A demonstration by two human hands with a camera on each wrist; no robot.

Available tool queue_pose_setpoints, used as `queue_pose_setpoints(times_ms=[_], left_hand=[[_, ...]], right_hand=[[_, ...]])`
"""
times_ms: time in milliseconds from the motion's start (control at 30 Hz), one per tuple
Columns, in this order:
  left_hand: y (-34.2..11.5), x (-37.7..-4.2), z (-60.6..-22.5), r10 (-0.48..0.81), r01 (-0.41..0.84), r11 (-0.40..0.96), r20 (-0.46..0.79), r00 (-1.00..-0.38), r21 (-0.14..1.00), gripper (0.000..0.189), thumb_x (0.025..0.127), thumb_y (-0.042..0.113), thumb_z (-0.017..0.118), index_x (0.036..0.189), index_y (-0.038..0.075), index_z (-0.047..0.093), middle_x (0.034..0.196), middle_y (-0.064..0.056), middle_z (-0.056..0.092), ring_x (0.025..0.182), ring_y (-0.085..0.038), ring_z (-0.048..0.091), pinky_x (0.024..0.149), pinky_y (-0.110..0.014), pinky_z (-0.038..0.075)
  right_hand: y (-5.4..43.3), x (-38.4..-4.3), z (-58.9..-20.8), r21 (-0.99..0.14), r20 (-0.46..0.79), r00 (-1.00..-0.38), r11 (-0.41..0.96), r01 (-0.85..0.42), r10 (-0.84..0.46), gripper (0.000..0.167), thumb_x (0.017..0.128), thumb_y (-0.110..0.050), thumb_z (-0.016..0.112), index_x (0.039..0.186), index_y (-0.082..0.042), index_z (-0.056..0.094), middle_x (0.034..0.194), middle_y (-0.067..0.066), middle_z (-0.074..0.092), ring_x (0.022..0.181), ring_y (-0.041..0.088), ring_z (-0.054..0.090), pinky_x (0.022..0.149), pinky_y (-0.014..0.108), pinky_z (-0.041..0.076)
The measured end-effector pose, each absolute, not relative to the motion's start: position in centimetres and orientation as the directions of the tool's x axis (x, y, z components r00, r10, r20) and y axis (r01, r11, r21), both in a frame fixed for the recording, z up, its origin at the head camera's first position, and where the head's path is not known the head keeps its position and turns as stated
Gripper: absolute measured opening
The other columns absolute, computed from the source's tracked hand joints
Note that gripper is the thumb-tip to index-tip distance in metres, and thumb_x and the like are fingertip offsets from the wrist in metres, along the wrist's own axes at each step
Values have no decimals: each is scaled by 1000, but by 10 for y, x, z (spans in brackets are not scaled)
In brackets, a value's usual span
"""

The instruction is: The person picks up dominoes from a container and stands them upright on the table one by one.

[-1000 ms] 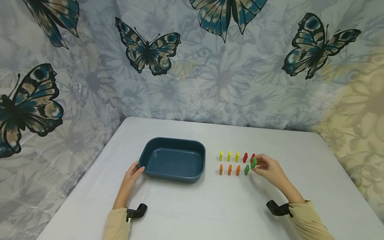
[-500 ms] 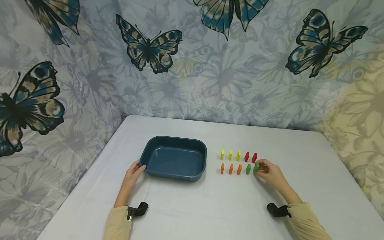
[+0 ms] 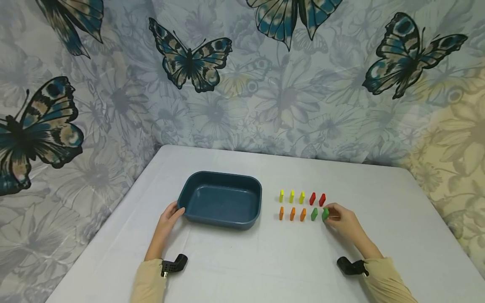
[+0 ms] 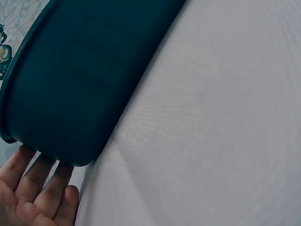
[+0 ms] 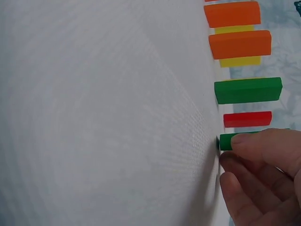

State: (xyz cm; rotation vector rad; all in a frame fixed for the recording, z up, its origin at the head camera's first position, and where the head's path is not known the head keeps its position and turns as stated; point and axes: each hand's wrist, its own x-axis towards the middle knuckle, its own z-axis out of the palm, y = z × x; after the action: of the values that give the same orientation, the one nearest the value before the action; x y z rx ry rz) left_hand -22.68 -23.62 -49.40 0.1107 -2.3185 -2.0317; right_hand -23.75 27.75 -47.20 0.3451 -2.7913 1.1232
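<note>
My left hand (image 3: 168,216) holds the left front corner of a dark teal baking dish (image 3: 219,222); its fingers (image 4: 51,188) touch the outer wall in the left wrist view. At the right, my right hand (image 3: 342,219) pinches a green domino (image 3: 325,214) between thumb and fingers. That domino stands upright at the right end of the front row, beside another green domino (image 3: 314,214) and several orange dominoes (image 3: 292,214). Behind them stand two red dominoes (image 3: 312,198) and several yellow dominoes (image 3: 291,196). The right wrist view shows the pinched domino partly hidden by the thumb.
A white cloth (image 3: 242,269) covers the table, whose far edge meets a butterfly-patterned wall hanging (image 3: 280,105). A black wrist camera (image 3: 174,265) sits on the left wrist, and another black camera (image 3: 350,266) on the right.
My right hand has lowered the green domino and moved it slightly right, from near the other green one to the row's end. The left hand and the dish keep their places.
</note>
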Motion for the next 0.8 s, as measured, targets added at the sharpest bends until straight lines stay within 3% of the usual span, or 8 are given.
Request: queue_pose_setpoints(times_ms=[500,633,800], left_hand=[[-233,-230,-492,-78,8,139,19,-997,990,45,91,18,54,128,-4,41,127,-21,43,112,-14,42,93,-28,32],[-236,-229,-488,-56,0,134,7,-998,991,50,92,20,52,132,-4,35,131,-22,39,116,-18,39,93,-27,33],[-242,-234,-473,-71,-21,125,-12,-997,992,57,92,23,51,137,-3,26,138,-21,29,123,-28,31,96,-39,30]], right_hand=[[280,-236,-472,-679,163,-976,701,-218,-146,36,72,8,68,105,7,53,95,21,58,86,34,58,71,38,50],[279,-235,-468,-693,131,-980,694,-197,-148,41,73,2,70,109,8,51,96,20,57,87,34,58,72,38,49],[283,-235,-451,-685,166,-969,685,-245,-181,44,76,-5,71,112,9,49,99,22,57,91,36,56,74,40,48]])
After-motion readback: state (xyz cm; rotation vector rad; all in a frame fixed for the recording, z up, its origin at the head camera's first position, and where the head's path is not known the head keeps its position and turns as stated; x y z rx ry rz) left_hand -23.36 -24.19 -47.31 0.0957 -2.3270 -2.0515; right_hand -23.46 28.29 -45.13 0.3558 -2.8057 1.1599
